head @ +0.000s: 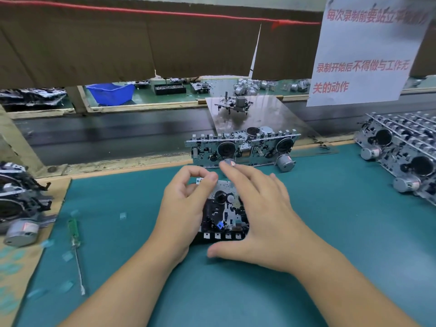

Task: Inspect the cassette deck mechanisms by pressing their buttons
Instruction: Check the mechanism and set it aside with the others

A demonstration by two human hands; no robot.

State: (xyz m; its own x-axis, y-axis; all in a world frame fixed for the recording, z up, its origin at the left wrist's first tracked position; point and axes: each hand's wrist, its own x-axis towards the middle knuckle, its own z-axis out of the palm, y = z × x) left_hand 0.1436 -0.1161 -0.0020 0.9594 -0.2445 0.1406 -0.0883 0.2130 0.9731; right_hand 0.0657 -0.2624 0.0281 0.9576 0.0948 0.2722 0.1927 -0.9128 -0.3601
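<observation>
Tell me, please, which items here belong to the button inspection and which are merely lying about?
Job in hand:
- cassette mechanism under both hands
- left hand
- right hand
- double mechanism behind
- stacked mechanisms at right

Lying about:
- green screwdriver
- blue bin
- paper notice

The right hand [266, 218] covered the right side of the cassette mechanism [224, 213] on the green mat, and the left hand [181, 206] hid its left edge, so whether any button was pressed could not be told. The right fingertips were blurred. The paper sign [363, 55] was smeared along its top line and cut off above. The stack of mechanisms [401, 152] at right ran past the frame edge, as did the dark pile [18, 199] at left.
</observation>
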